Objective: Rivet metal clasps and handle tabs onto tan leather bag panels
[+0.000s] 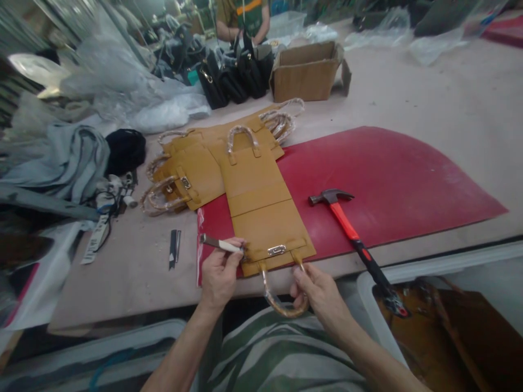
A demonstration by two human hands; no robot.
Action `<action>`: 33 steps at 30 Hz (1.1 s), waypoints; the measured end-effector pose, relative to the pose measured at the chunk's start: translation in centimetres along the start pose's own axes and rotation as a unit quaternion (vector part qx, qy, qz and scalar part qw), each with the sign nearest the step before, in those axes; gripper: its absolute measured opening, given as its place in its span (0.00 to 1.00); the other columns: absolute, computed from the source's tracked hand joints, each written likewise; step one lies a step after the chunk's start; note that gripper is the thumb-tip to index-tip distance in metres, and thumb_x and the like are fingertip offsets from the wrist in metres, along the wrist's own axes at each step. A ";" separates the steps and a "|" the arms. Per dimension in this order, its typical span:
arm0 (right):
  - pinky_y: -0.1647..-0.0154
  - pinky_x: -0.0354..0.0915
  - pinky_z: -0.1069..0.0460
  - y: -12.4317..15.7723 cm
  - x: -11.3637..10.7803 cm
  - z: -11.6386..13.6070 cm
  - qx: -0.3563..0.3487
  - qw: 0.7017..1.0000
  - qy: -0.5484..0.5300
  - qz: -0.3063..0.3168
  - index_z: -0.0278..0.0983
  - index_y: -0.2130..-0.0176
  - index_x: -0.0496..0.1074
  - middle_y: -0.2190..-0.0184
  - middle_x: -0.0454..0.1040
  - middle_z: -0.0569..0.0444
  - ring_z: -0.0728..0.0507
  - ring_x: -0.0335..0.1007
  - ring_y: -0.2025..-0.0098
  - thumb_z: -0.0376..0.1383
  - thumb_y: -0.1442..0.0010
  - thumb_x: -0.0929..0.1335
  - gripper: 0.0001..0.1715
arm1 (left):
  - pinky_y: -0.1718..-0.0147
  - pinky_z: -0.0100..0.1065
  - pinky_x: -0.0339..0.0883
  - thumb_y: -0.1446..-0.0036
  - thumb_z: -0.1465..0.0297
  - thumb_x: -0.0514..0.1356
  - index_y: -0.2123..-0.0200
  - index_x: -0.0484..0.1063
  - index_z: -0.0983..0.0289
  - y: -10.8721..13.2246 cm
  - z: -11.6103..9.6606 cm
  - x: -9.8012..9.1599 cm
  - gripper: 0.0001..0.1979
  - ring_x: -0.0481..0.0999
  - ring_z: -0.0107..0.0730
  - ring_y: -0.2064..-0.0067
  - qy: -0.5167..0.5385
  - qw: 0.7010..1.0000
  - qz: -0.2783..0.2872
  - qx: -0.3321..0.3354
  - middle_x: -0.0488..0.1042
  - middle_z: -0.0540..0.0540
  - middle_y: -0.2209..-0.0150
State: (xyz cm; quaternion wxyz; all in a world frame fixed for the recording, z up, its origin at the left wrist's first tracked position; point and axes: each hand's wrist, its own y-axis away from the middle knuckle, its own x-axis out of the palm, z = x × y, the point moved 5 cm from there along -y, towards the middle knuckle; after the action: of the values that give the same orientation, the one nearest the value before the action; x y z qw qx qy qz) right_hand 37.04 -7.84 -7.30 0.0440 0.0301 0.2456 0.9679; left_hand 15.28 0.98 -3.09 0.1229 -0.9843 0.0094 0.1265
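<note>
A long tan leather bag panel [261, 190] lies over a red sheet [368, 179], with a wrapped handle at its far end and a metal clasp [277, 250] near its front end. My left hand [219, 272] pinches a slim tool with a pale body and dark tip [220, 243], beside the panel's front left corner. My right hand [316, 288] has its fingers closed round the near wrapped handle [281, 308], which hangs past the table edge. A claw hammer [347, 228] with a red and black grip rests on the red sheet, right of the panel.
More tan panels with handles [196, 169] are piled behind left. Two thin dark tools [174, 249] lie left. A cardboard box [306, 73], black bags [237, 76] and a person [245, 22] are at the back. White-rimmed bins [368, 294] stand below the front edge.
</note>
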 end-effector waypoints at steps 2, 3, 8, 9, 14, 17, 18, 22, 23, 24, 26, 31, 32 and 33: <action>0.76 0.62 0.53 0.3 0.8 -0.4 0.012 0.999 -0.034 0.014 0.38 0.67 0.67 0.76 0.76 0.55 0.48 0.70 0.79 0.63 0.41 0.66 0.31 | 0.47 0.39 0.76 0.38 0.70 0.63 0.59 0.78 0.65 -0.5 -1.0 0.5 0.06 0.82 0.39 0.51 0.013 1.000 0.013 0.009 0.81 0.59 0.55; 0.76 0.63 0.54 0.4 1.2 -0.6 0.021 0.998 -0.057 0.020 0.37 0.65 0.67 0.76 0.76 0.55 0.48 0.71 0.79 0.63 0.41 0.67 0.31 | 0.46 0.39 0.75 0.38 0.71 0.64 0.59 0.78 0.65 -0.7 -1.5 1.1 0.05 0.81 0.39 0.50 0.024 0.999 0.021 0.012 0.81 0.59 0.55; 0.83 0.60 0.55 0.7 2.0 -1.3 0.057 0.985 -0.165 0.010 0.39 0.55 0.61 0.70 0.77 0.58 0.47 0.72 0.81 0.63 0.44 0.69 0.35 | 0.47 0.35 0.75 0.40 0.72 0.64 0.60 0.79 0.64 -2.0 -3.4 5.4 0.06 0.82 0.37 0.50 0.075 0.994 0.069 -0.025 0.82 0.58 0.55; 0.84 0.59 0.56 0.8 2.0 -1.4 0.055 0.983 -0.174 0.010 0.40 0.54 0.60 0.68 0.77 0.57 0.47 0.72 0.81 0.62 0.45 0.71 0.35 | 0.49 0.34 0.76 0.41 0.72 0.64 0.60 0.79 0.64 -2.1 -3.4 6.3 0.06 0.82 0.37 0.51 0.080 0.993 0.081 -0.041 0.83 0.58 0.55; 0.81 0.62 0.55 1.0 1.6 -1.4 0.030 0.980 -0.193 0.033 0.40 0.54 0.61 0.58 0.79 0.53 0.49 0.73 0.80 0.57 0.45 0.74 0.33 | 0.60 0.31 0.77 0.42 0.70 0.64 0.58 0.80 0.64 -2.3 -2.4 8.4 0.09 0.83 0.36 0.57 0.086 0.982 0.113 -0.127 0.83 0.57 0.57; 0.71 0.69 0.53 0.9 1.1 -0.7 0.019 0.972 -0.228 0.051 0.38 0.56 0.65 0.55 0.79 0.49 0.48 0.77 0.72 0.56 0.44 0.74 0.30 | 0.61 0.29 0.76 0.41 0.68 0.65 0.58 0.80 0.65 -2.5 -1.9 7.9 0.09 0.83 0.35 0.57 0.094 0.979 0.106 -0.145 0.83 0.58 0.58; 0.69 0.69 0.52 0.7 0.8 -0.5 0.026 0.968 -0.243 0.055 0.37 0.57 0.67 0.56 0.80 0.48 0.46 0.78 0.70 0.57 0.44 0.74 0.30 | 0.60 0.29 0.76 0.41 0.67 0.65 0.58 0.80 0.65 -2.5 -1.8 7.7 0.09 0.83 0.35 0.57 0.101 0.978 0.105 -0.150 0.83 0.58 0.58; 0.75 0.67 0.53 -0.2 0.2 0.8 0.069 0.967 -0.233 0.083 0.36 0.60 0.71 0.65 0.80 0.48 0.44 0.77 0.72 0.62 0.46 0.72 0.34 | 0.59 0.29 0.77 0.40 0.64 0.67 0.58 0.80 0.65 -2.8 -1.3 7.2 0.12 0.83 0.35 0.57 0.137 0.966 0.112 -0.187 0.83 0.58 0.58; 0.77 0.65 0.53 -0.4 0.1 1.2 0.069 0.973 -0.205 0.084 0.35 0.60 0.71 0.68 0.79 0.50 0.44 0.76 0.73 0.62 0.46 0.72 0.34 | 0.61 0.29 0.77 0.40 0.62 0.68 0.58 0.80 0.66 -2.7 -1.2 7.2 0.13 0.83 0.35 0.58 0.143 0.962 0.115 -0.200 0.83 0.59 0.58; 0.79 0.63 0.54 -0.5 0.0 1.6 0.067 0.979 -0.174 0.080 0.35 0.59 0.71 0.70 0.78 0.51 0.44 0.75 0.75 0.63 0.46 0.72 0.35 | 0.63 0.29 0.77 0.41 0.61 0.68 0.58 0.80 0.66 -2.7 -1.1 7.2 0.14 0.83 0.36 0.58 0.149 0.958 0.117 -0.214 0.83 0.59 0.57; 0.80 0.63 0.54 -0.6 0.0 2.2 0.063 0.986 -0.141 0.060 0.36 0.57 0.71 0.70 0.78 0.53 0.45 0.74 0.77 0.62 0.46 0.72 0.35 | 0.68 0.29 0.78 0.42 0.59 0.69 0.57 0.80 0.66 -2.7 -1.0 7.2 0.17 0.83 0.37 0.60 0.158 0.951 0.119 -0.237 0.82 0.60 0.56; 0.76 0.67 0.52 -0.9 0.6 2.3 0.098 0.968 -0.230 0.034 0.36 0.52 0.71 0.67 0.80 0.50 0.46 0.74 0.76 0.58 0.46 0.73 0.34 | 0.72 0.29 0.78 0.47 0.56 0.72 0.58 0.80 0.67 -3.0 -1.7 7.3 0.21 0.82 0.36 0.65 0.175 0.937 0.122 -0.277 0.83 0.61 0.59; 0.75 0.68 0.52 -1.0 0.6 2.3 0.098 0.966 -0.238 0.034 0.36 0.53 0.71 0.67 0.81 0.50 0.45 0.74 0.75 0.56 0.46 0.74 0.32 | 0.72 0.29 0.77 0.48 0.57 0.72 0.59 0.81 0.67 -3.1 -2.0 7.3 0.21 0.82 0.35 0.65 0.175 0.937 0.124 -0.276 0.83 0.61 0.60; 0.74 0.69 0.52 -1.2 0.7 2.4 0.096 0.965 -0.240 0.034 0.36 0.53 0.72 0.67 0.81 0.49 0.45 0.74 0.75 0.55 0.46 0.74 0.31 | 0.72 0.28 0.77 0.48 0.58 0.73 0.59 0.81 0.67 -3.3 -2.3 7.4 0.20 0.82 0.35 0.65 0.174 0.939 0.125 -0.271 0.83 0.61 0.60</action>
State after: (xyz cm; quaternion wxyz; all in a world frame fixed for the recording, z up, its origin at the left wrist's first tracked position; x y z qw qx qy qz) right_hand 36.66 -5.62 -5.73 0.0652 0.2739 0.3187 0.9051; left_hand 23.19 3.73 -1.96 -0.1690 -0.9779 0.1184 -0.0343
